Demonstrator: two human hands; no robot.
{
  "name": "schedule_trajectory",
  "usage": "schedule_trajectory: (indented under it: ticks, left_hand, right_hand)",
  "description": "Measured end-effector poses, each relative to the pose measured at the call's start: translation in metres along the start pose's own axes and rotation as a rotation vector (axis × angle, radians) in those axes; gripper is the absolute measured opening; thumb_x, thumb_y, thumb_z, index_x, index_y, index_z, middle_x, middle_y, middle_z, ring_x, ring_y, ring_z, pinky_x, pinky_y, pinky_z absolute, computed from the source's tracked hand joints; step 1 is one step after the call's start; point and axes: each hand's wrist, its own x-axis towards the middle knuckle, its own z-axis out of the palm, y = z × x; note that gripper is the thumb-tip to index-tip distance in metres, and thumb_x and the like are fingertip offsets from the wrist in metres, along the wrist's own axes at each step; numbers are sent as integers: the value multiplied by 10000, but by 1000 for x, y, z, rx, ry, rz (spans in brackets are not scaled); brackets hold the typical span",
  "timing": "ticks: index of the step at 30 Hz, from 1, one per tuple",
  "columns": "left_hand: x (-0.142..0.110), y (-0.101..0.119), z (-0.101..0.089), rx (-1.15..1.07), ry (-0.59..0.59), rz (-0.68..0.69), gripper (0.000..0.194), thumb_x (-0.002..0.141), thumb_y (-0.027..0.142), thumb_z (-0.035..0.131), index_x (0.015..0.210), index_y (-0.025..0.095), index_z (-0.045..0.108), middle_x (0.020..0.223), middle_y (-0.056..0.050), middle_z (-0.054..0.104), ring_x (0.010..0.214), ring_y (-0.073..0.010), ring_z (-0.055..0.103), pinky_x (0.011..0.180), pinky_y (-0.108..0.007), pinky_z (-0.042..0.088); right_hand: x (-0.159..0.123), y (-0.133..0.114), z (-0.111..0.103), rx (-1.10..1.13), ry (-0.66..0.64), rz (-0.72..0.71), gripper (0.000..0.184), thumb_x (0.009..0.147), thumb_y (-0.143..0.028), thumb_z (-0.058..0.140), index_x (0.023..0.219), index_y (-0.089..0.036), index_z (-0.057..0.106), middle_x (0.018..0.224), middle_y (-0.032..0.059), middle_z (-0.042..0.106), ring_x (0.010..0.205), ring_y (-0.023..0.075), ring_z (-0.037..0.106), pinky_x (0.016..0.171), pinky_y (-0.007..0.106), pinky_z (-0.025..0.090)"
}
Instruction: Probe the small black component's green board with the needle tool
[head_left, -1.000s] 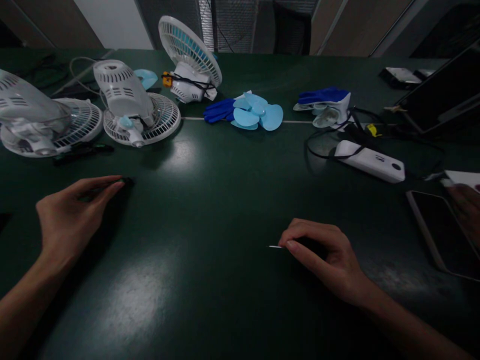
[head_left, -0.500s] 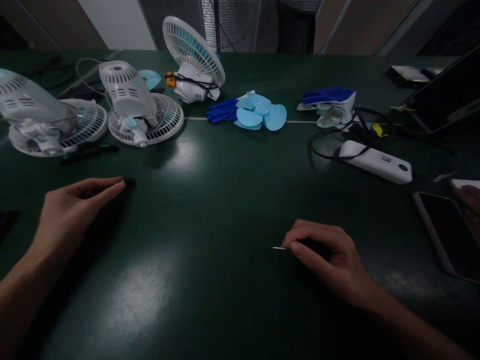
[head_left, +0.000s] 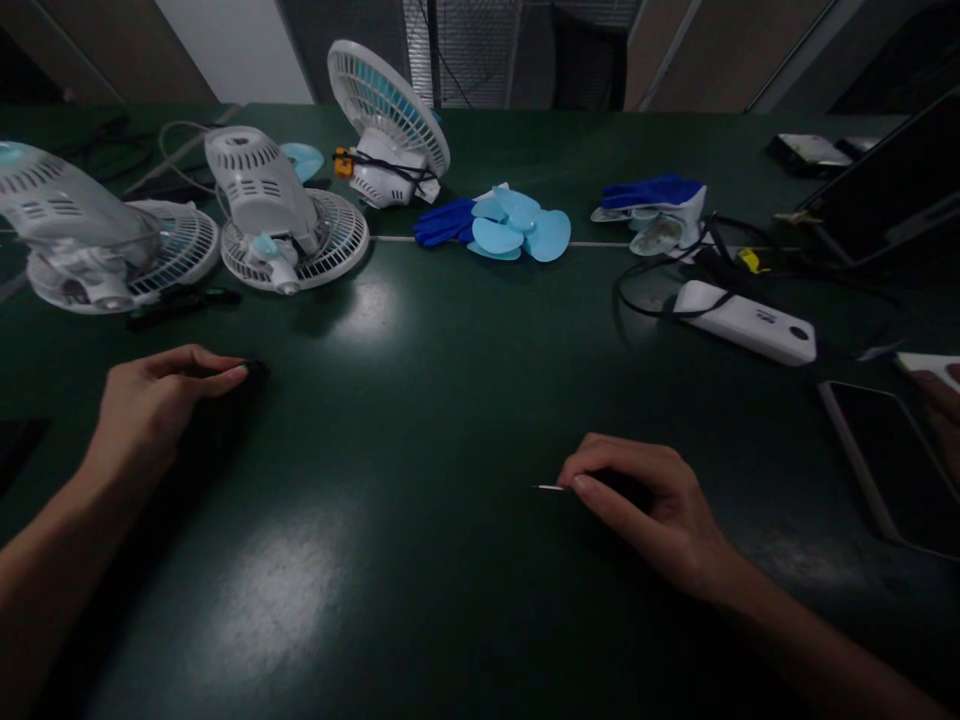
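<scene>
My left hand (head_left: 161, 395) is at the left of the dark green table, thumb and forefinger pinched on a small dark piece (head_left: 257, 370). Its kind cannot be made out in the dim light. Right of centre, my right hand (head_left: 649, 505) is closed in a pinch. A thin pale rod with a fine tip (head_left: 550, 487) sticks out leftward from its fingertips; the rest of it is hidden in the hand. Beyond my left hand lies a slim dark tool-like item (head_left: 184, 304), near the white fan parts.
Two face-down white fans (head_left: 251, 185) stand at the left; another fan (head_left: 386, 130) tilts upward behind. Light blue fan blades (head_left: 525, 225) and blue-white gloves (head_left: 656, 200) lie along the back. At the right are a white power bank-like block (head_left: 750, 322), cables, and a phone (head_left: 892, 465).
The view shifts slightly. My left wrist has come a little rightward while its fingertips stay near the same spot. My right hand has edged slightly left, still pinching the rod.
</scene>
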Motion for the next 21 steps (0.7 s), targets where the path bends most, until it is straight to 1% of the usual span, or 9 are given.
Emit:
schedule_trajectory:
  ticks: [2, 3, 5, 9, 13, 15, 17, 19, 21]
  left_hand:
    - [2, 2, 2, -137, -23, -148, 348, 565, 287, 829, 886, 172, 758, 1015, -58, 791, 839, -228, 709, 626, -276, 524]
    - [2, 4, 3, -186, -26, -199, 352, 538, 257, 828, 870, 168, 751, 1028, -60, 787, 853, -231, 701, 630, -277, 516]
    - [3, 7, 4, -213, -16, -222, 342, 513, 230, 815, 838, 158, 738, 1011, -68, 780, 848, -237, 687, 629, -286, 508]
    - [5, 9, 5, -214, -4, -213, 302, 500, 206, 802, 784, 149, 715, 936, -62, 769, 848, -229, 678, 684, -303, 514]
    - [6, 8, 8, -212, 7, -187, 287, 497, 184, 789, 769, 139, 708, 919, -60, 770, 838, -210, 672, 720, -300, 513]
    - [4, 6, 9, -211, 11, -168, 281, 507, 192, 787, 769, 135, 702, 932, -63, 770, 818, -202, 668, 697, -287, 507]
    - [1, 3, 9, -199, 12, -154, 305, 542, 239, 802, 815, 135, 717, 926, -64, 764, 771, -194, 656, 637, -271, 481]
    - [-2, 0, 7, -110, 18, -102, 338, 607, 315, 807, 893, 148, 741, 890, -52, 752, 722, -185, 633, 585, -259, 439]
    - [-5, -2, 5, 39, 28, -6, 339, 675, 377, 784, 948, 178, 756, 849, -35, 734, 705, -186, 618, 576, -263, 418]
  right_hand:
    - [0, 0, 0, -3, 2, -5, 177, 1021, -297, 581, 957, -215, 725, 787, 19, 650, 675, 146, 594, 608, 293, 421]
    - [0, 0, 0, -2, 2, -5, 174, 1020, -295, 582, 958, -216, 724, 787, 17, 649, 676, 145, 595, 610, 292, 423]
    - [0, 0, 0, -1, 3, -4, 164, 1019, -291, 585, 967, -219, 723, 794, 14, 650, 679, 143, 598, 611, 290, 426]
    - [1, 0, 1, -13, 3, -4, 161, 1017, -289, 587, 974, -224, 727, 813, 15, 658, 683, 142, 605, 611, 287, 429]
    - [2, -2, 2, -36, 16, -15, 174, 1014, -298, 586, 956, -219, 730, 803, 19, 663, 673, 146, 603, 599, 287, 425]
    - [2, -3, 2, -39, 20, -18, 177, 1013, -300, 588, 950, -219, 732, 797, 18, 661, 670, 145, 600, 598, 287, 422]
    - [2, -2, 2, -38, 19, -20, 168, 1012, -297, 592, 958, -223, 732, 799, 13, 658, 671, 141, 598, 599, 284, 419]
    - [1, -2, 2, -34, 11, -21, 158, 1013, -291, 593, 968, -225, 730, 801, 7, 655, 675, 136, 598, 607, 281, 420]
    - [0, -1, 2, -31, 9, -23, 158, 1015, -286, 591, 966, -222, 727, 803, 6, 653, 676, 133, 594, 611, 281, 419]
